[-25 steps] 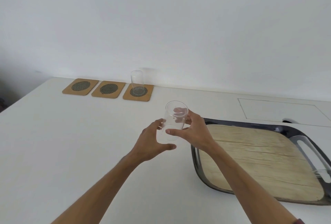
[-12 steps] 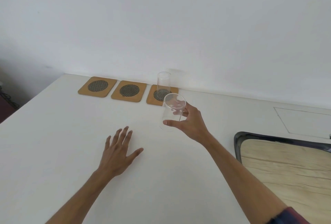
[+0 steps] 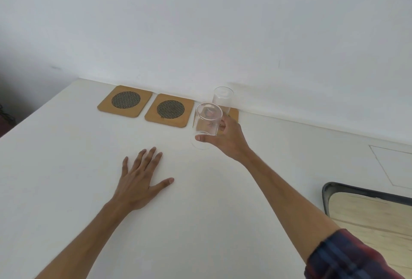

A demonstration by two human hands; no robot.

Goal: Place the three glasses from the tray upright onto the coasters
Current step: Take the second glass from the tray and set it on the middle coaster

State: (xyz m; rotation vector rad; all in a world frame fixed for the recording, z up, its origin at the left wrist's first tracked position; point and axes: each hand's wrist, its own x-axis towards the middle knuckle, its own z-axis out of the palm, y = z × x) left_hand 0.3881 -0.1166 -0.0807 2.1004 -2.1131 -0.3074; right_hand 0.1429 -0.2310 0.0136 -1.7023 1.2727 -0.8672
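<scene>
My right hand point(image 3: 225, 139) grips a clear glass point(image 3: 206, 127), held upright above the white table just in front of the right coaster point(image 3: 234, 114). A second clear glass point(image 3: 223, 99) stands upright on that right coaster, partly hidden behind the held one. The middle coaster point(image 3: 169, 110) and the left coaster point(image 3: 125, 100), both tan squares with a dark mesh circle, carry nothing. My left hand point(image 3: 139, 181) lies flat on the table with fingers spread, holding nothing. The tray point(image 3: 330, 191), dark-rimmed with a wood-look floor, shows only its left corner at the right edge.
The coasters sit in a row against the white wall at the back of the table point(image 3: 66, 178). A thin rectangular outline point(image 3: 392, 162) marks the tabletop at the right. The table's left edge runs diagonally at far left.
My left hand let go of the glass and came down flat on the table. My right hand carried the glass away from the tray toward the coasters.
</scene>
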